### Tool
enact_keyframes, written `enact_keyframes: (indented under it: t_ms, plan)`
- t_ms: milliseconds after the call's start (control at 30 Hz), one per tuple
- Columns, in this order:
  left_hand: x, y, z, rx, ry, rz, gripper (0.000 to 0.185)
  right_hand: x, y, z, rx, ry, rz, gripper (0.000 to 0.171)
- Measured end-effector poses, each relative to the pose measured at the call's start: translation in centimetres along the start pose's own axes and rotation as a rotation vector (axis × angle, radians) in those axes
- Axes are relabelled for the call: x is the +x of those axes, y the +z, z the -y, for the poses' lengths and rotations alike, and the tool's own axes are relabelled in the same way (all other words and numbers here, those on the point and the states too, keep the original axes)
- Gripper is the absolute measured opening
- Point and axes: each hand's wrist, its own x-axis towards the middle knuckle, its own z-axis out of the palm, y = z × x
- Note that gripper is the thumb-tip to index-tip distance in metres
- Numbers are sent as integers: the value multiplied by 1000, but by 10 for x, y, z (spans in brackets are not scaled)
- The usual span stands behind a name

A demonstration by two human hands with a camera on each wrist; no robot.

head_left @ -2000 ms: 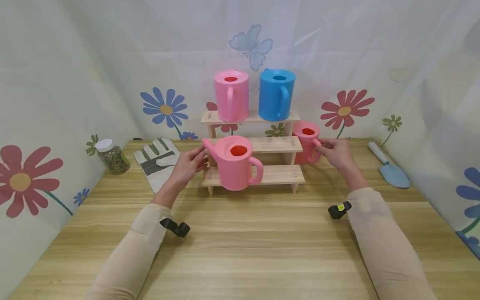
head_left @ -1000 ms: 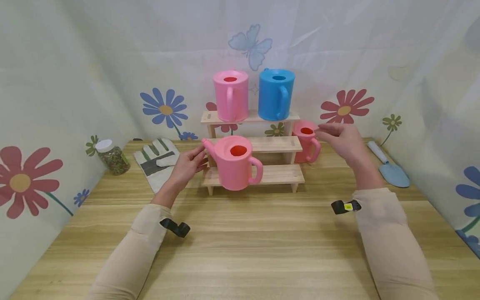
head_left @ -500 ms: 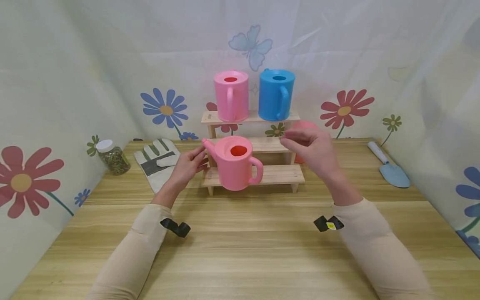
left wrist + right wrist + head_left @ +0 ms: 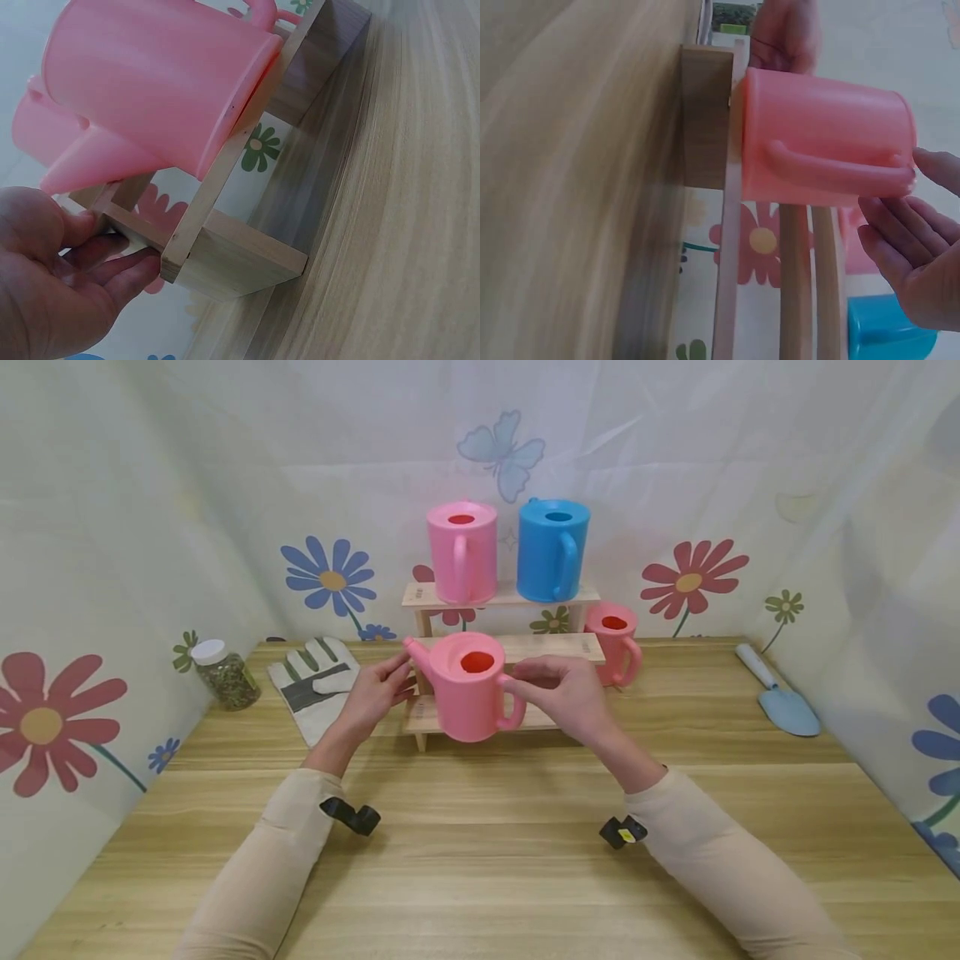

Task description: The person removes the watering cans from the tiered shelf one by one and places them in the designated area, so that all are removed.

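Observation:
A pink watering can (image 4: pixel 468 702) stands upright on the lowest step of a small three-step wooden shelf (image 4: pixel 551 647), spout to the left and handle to the right. My left hand (image 4: pixel 372 695) holds the shelf's left end below the spout; in the left wrist view its thumb (image 4: pixel 77 226) and fingertips (image 4: pixel 146 262) are at the wood. My right hand (image 4: pixel 566 693) is at the top of the can's handle (image 4: pixel 840 172), thumb and fingers spread on either side of it. Another pink can (image 4: pixel 462 556) and a blue can (image 4: pixel 553 552) stand on the top step.
A third pink can (image 4: pixel 617 647) stands behind the shelf's right end. To the left lie a work glove (image 4: pixel 315 681) and a jar with a white lid (image 4: pixel 227 675). A light-blue trowel (image 4: pixel 783 697) lies at the right. Flower-printed cloth walls surround the wooden table (image 4: pixel 480 843).
My right hand has let go of the rear pink can's handle and moved left and forward to the front can's handle. The left hand stays at the shelf.

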Motion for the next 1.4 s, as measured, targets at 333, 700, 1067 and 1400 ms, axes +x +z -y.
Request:
enact_keyframes:
  t_ms: [333, 700, 1067, 1400]
  plan:
    - [-1, -1, -1, 4, -1, 3, 42, -4, 14, 3, 38, -56, -52, 35]
    - [-1, 0, -1, -1, -6, -4, 42, -9, 16, 12, 76, 16, -56, 30]
    - [-1, -1, 0, 8, 2, 15, 40, -4, 1, 4, 68, 32, -57, 32]
    - [-1, -1, 2, 2, 3, 28, 41, -19, -48, 57, 86, -64, -110, 30]
